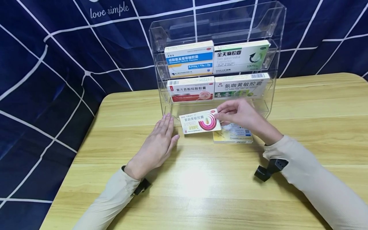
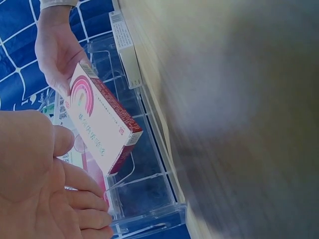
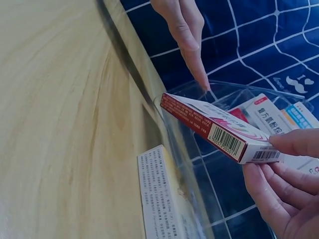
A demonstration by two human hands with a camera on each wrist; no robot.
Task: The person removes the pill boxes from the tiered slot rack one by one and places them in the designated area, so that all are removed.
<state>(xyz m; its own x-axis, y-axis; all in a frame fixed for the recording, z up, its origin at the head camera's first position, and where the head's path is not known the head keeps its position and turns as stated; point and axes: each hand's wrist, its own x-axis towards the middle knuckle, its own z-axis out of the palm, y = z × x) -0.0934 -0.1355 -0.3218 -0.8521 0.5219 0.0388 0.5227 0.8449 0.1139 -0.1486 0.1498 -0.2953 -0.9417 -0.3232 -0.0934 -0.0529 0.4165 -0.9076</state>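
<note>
My right hand [image 1: 242, 116] pinches the right end of a white medicine box [image 1: 195, 123] with a pink ring printed on it. In the right wrist view the box's dark red side and barcodes show, with the thumb on top and the fingers beneath. The box is held tilted before the lowest tier of a clear acrylic display rack [image 1: 273, 92]. My left hand [image 1: 155, 145], fingers straight, lies by the rack's lower left corner and holds nothing; whether it touches the rack I cannot tell. A yellow-and-white medicine box [image 1: 234, 136] lies below the right hand, partly hidden by it.
On the rack's upper tier stand a blue-and-white box [image 1: 189, 62] and a green-and-white box [image 1: 241, 59]. Below them are a red-and-white box [image 1: 191, 90] and another white box [image 1: 242, 86]. A dark blue checked cloth [image 1: 115, 41] hangs behind the wooden table [image 1: 172, 198].
</note>
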